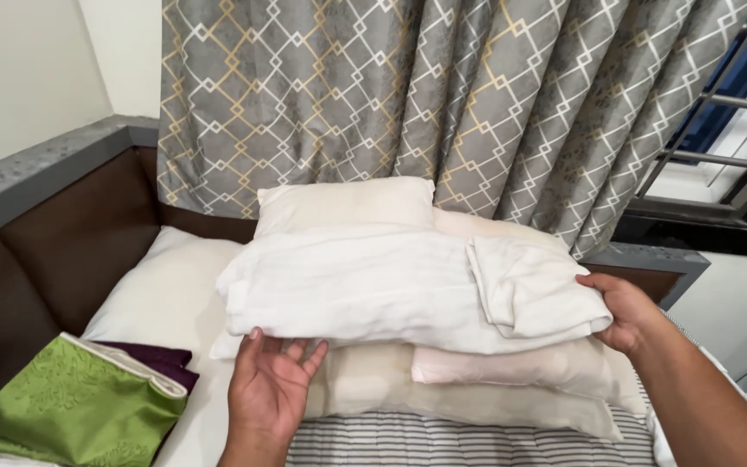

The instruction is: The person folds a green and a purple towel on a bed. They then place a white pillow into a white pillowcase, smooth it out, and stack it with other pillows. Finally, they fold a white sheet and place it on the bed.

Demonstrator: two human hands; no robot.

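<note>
Holding one folded white sheet (pixel 373 285) atop the pillows (pixel 443 389), your left hand (pixel 270 389) sits palm-up under its front edge, fingers loosely spread, while your right hand (pixel 624 311) grips its right end. At least three pillows are stacked beneath. One green cloth (pixel 79 406) lies left, one patterned curtain (pixel 425 104) behind.

Green cloth (pixel 79 406) cut off below.

A grey diamond-patterned curtain (pixel 443 104) is hanging behind the dark brown headboard (pixel 62 251), daylight showing through the barred window (pixel 719 130) beside cream walls (pixel 19 60).
</note>
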